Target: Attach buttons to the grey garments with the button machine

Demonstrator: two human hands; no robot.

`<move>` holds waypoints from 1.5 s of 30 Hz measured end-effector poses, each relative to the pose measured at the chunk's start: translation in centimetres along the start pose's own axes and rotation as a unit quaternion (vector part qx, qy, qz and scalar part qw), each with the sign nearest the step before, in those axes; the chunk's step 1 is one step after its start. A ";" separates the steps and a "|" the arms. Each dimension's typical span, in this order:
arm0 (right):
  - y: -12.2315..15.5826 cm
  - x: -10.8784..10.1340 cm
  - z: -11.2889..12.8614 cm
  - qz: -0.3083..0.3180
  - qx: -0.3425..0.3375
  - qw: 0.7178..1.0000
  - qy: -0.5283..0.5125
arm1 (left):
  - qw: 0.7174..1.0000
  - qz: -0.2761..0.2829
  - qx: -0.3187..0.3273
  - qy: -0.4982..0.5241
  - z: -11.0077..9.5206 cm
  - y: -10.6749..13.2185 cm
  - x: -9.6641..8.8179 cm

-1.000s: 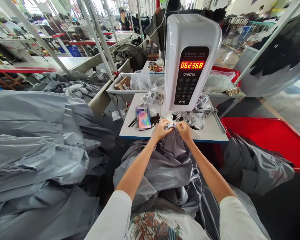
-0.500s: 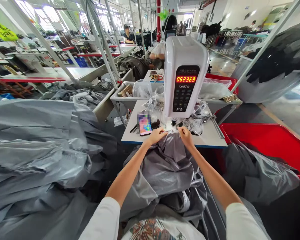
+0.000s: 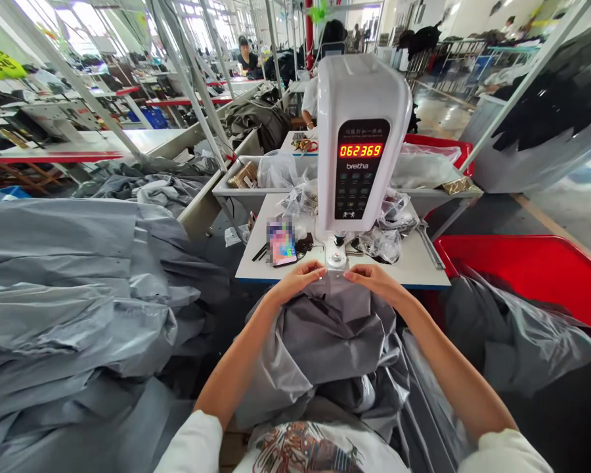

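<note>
Grey shiny fabric (image 3: 332, 328) hangs from the table edge down over my lap. My left hand (image 3: 303, 278) pinches its upper edge on the left side. On the right, my right hand (image 3: 370, 277) grips the same edge, fingers closed. Between the hands a short strip of cloth lies just in front of the snap-fastening machine's lower die (image 3: 335, 260). Above that stands the white machine head (image 3: 364, 85), its red display (image 3: 360, 150) reading 062369. What small parts sit on the cloth edge I cannot make out.
A phone (image 3: 282, 244) lies on the white table (image 3: 256, 266), left of the machine. Plastic bags (image 3: 381, 244) crowd its right side. A big pile of grey fabric (image 3: 79, 295) is at left, a red bin (image 3: 532, 263) at right. A co-worker's arm (image 3: 309, 108) shows behind the machine.
Both hands have drawn back towards me with the fabric edge, uncovering the lower die. My elbows have spread wider. The display reads the same.
</note>
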State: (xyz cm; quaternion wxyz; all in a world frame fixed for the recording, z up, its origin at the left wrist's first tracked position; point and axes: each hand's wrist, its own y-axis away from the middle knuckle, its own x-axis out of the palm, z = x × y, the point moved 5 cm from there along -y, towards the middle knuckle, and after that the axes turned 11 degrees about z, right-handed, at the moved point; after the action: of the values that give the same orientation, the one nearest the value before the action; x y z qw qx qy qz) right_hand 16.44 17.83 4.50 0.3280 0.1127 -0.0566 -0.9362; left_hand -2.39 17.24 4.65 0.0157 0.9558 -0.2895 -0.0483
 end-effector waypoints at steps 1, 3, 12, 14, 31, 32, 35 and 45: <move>0.7 0.3 0.6 0.006 -0.011 1.000 -0.011 | 1.000 -0.009 0.004 0.013 -0.5 0.6 0.4; 1.8 0.6 1.8 0.003 -0.041 0.999 -0.030 | 0.999 -0.024 0.010 0.036 -1.3 1.7 1.3; 5.4 2.2 2.7 -0.024 -0.058 0.989 -0.137 | 0.995 -0.079 -0.003 0.064 -3.7 4.0 4.9; 6.3 2.3 2.7 -0.025 -0.056 0.987 -0.151 | 0.996 -0.069 -0.020 0.061 -4.0 4.4 5.7; 9.9 4.0 2.7 0.028 0.002 0.982 -0.185 | 0.997 -0.033 -0.069 -0.027 -5.3 6.7 9.8; 9.9 4.1 2.7 0.022 0.003 0.982 -0.189 | 0.996 -0.037 -0.069 -0.030 -5.2 6.9 9.8; 9.9 4.1 2.7 0.003 0.004 0.981 -0.194 | 0.996 -0.045 -0.065 -0.037 -5.1 7.3 9.9; 9.8 4.1 2.9 0.020 0.021 0.992 -0.119 | 0.996 -0.041 -0.051 -0.055 -5.2 6.9 10.2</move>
State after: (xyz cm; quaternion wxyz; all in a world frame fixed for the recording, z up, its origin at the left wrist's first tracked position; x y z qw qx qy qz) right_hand 18.48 7.72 8.36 0.3350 0.0062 -0.1172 -0.9349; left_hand 2.79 5.79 9.42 0.0465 0.9607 -0.2478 -0.1161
